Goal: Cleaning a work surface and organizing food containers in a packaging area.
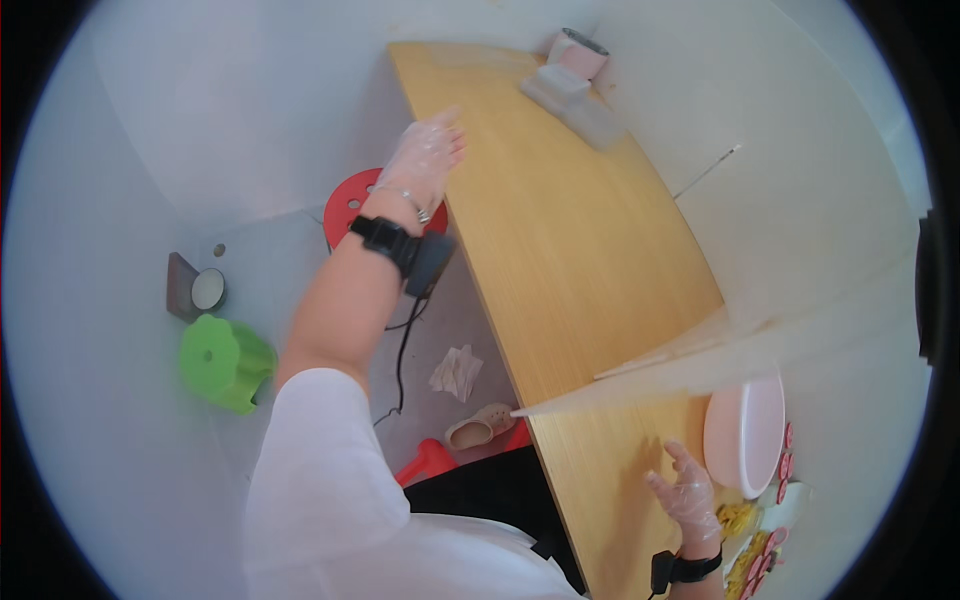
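My left hand point(425, 150), in a clear plastic glove, reaches over the far left edge of the wooden table point(590, 240), fingers loosely bent and nothing visible in them. My right hand point(680, 490), also gloved, is open above the near part of the table, beside a pink basin point(742, 430). A translucent sheet point(660, 375) crosses the table between my hands. At the far end lie a pink-and-dark cylinder point(578, 55) and pale translucent pieces point(570, 105).
Below left are a red stool point(350, 200), a green stool point(215, 355), a pale shoe point(470, 430), crumpled paper point(455, 370) and a cable point(403, 360). Yellow pieces point(737, 518) and red round items point(785, 465) line the right side. Walls surround the table.
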A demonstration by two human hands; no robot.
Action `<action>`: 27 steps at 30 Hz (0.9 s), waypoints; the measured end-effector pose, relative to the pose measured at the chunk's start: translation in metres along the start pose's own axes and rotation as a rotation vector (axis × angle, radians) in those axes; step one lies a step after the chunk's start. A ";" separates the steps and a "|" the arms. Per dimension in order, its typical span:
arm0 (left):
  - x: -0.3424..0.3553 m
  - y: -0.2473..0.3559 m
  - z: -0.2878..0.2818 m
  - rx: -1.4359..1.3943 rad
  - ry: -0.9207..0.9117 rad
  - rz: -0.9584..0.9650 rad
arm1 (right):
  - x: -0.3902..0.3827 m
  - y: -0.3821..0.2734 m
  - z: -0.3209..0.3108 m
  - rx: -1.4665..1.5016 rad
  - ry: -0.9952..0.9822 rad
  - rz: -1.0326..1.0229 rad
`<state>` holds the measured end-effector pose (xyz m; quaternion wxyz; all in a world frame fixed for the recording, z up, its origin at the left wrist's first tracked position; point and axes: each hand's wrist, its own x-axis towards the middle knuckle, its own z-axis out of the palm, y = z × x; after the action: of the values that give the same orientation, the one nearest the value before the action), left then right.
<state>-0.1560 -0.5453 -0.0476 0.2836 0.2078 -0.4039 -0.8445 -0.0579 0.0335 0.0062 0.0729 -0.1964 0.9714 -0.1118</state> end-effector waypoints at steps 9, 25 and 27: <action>0.120 -0.036 0.043 -0.141 -0.204 0.030 | 0.033 -0.093 0.010 -0.210 -0.413 0.102; 0.267 -0.073 0.020 2.404 -0.108 0.579 | 0.076 -0.113 -0.005 -0.231 -0.573 -0.113; 0.282 -0.082 0.022 2.387 -0.077 0.634 | 0.082 -0.112 -0.005 -0.234 -0.592 -0.089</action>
<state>-0.4066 -0.6736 -0.1350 0.0966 0.2043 -0.9620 0.1530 -0.0928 -0.0983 0.0308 0.3245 -0.2695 0.9047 0.0598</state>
